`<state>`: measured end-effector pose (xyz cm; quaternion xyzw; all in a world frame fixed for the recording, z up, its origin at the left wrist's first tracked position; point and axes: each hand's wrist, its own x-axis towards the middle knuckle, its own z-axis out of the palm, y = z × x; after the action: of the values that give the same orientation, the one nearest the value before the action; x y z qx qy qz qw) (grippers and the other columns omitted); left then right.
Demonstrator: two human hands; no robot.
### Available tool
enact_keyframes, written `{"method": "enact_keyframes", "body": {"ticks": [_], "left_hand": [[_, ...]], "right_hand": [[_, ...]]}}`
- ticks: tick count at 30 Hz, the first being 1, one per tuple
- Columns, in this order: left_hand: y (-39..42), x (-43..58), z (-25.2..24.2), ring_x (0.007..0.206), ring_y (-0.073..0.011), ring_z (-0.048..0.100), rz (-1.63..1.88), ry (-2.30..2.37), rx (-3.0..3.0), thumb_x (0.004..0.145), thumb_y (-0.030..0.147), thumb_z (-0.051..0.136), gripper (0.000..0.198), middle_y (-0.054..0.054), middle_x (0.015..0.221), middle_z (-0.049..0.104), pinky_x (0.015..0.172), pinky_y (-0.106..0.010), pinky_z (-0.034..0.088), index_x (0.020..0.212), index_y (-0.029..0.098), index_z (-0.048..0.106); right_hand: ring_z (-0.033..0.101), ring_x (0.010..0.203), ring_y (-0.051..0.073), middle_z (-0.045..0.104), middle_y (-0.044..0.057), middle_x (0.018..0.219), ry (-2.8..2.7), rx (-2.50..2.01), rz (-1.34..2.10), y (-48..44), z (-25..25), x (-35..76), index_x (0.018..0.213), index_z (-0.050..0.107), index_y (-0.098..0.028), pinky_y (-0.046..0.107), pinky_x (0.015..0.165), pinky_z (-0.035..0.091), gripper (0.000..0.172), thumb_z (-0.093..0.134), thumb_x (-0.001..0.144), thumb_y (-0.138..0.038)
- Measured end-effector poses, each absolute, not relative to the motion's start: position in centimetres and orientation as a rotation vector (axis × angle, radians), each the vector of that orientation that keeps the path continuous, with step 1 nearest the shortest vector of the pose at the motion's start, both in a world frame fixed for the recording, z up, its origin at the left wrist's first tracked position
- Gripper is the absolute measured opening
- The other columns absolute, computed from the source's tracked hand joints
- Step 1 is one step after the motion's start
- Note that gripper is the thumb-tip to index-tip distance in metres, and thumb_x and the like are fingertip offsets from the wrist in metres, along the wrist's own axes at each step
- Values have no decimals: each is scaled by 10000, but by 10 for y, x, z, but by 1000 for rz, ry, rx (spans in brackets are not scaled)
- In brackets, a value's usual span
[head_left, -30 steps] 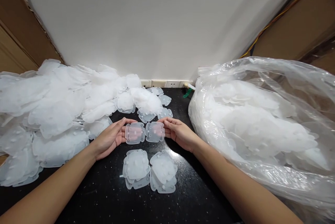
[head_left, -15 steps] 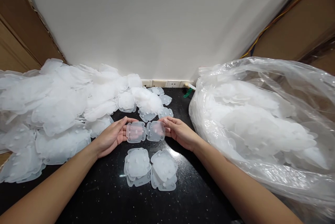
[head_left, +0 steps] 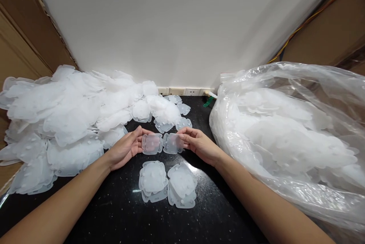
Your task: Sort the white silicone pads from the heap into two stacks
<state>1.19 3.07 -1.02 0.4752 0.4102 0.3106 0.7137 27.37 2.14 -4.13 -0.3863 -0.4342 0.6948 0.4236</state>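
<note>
My left hand (head_left: 128, 147) grips a translucent plastic plate (head_left: 152, 144) with rounded corners and small holes, thumb at its upper edge and fingers behind. A matching translucent plate (head_left: 173, 144) is pinched by my right hand (head_left: 198, 143) at its outer edge. The two plates are side by side above the black tabletop, their inner edges almost meeting; whether they touch I cannot tell. Closer to me lie two small stacks of the same plates, a left stack (head_left: 153, 179) and a right stack (head_left: 183, 183).
A big heap of plates (head_left: 71, 110) covers the left side, with loose plates (head_left: 165, 110) behind my hands. On the right sits a clear plastic bag (head_left: 285, 137) full of plates. Wall sockets (head_left: 192, 91) and a green strip (head_left: 208, 101) are at the back.
The whole view has shifted slightly, so everything appears a little further right. Both hands still hold their plates in nearly the same pose.
</note>
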Motion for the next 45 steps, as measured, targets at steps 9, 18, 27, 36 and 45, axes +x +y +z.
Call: {"method": "enact_keyframes", "body": {"ticks": [9,18,27,36,45], "left_hand": [[27,11,-7,1017,-305,674,657,790,1311,870,649,501,541,-144,1041,745,969,-462,479,864,163,740],[43,26,-27,988,-235,600,863,1268,1909,817,340,636,299,-61,1134,601,921,-363,470,1100,245,651],[77,60,-20,988,-288,550,895,1612,1647,633,291,780,248,-52,949,537,882,-372,414,738,201,575],[51,47,-5,678,-166,620,846,1257,1244,694,236,634,209,10,667,584,749,-336,535,651,209,431],[44,25,-11,883,-243,734,888,969,731,913,190,548,97,-158,887,760,853,-401,572,854,134,601]], "right_hand": [[667,669,183,710,69,828,-1477,-1012,1539,19,-33,278,805,599,-189,361,736,505,519,538,810,-705],[552,998,293,589,129,1099,-1841,-1485,346,44,-64,285,1035,622,-208,446,905,462,246,635,813,-313],[540,986,312,645,154,1092,-2028,-1501,191,52,-68,285,1049,645,-179,457,904,442,234,602,857,-306],[589,855,208,581,62,981,-1670,-1398,549,59,-68,288,1042,629,-194,363,803,487,341,647,703,-175],[584,673,138,663,-4,740,-1164,-1051,1385,36,-48,276,818,655,-192,288,696,481,284,738,712,-443]]}}
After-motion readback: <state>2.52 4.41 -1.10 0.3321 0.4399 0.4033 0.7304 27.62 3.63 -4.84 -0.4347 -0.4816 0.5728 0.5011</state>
